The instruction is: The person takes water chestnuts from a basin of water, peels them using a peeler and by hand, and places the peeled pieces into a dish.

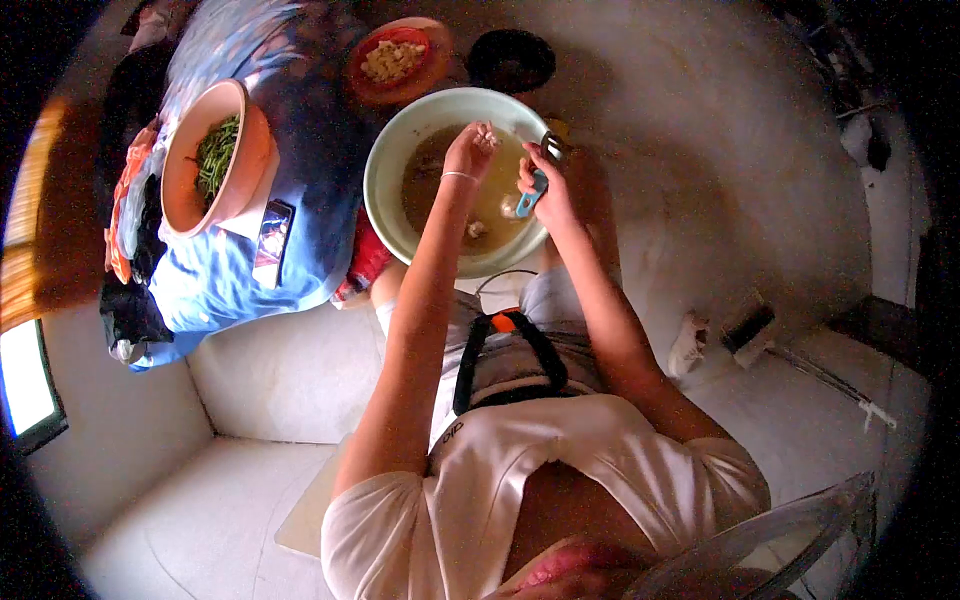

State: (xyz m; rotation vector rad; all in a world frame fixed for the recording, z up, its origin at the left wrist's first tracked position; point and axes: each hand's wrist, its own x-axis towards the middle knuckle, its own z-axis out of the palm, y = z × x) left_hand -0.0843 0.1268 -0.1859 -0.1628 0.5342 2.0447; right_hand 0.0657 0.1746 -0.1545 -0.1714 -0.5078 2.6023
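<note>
A large pale green basin of cloudy, yellowish water stands before me. Over it, my left hand is closed on a small whitish piece that shows at the fingertips. To its right, my right hand holds a peeler with a light blue handle and a dark upper part, near the basin's right rim. A pale lump lies in the water near the front. Another pale piece is close below the peeler.
An orange bowl of green vegetables and a phone rest on blue cloth at the left. Behind the basin are a reddish bowl of pale pieces and a black bowl. A brush lies on the floor at right.
</note>
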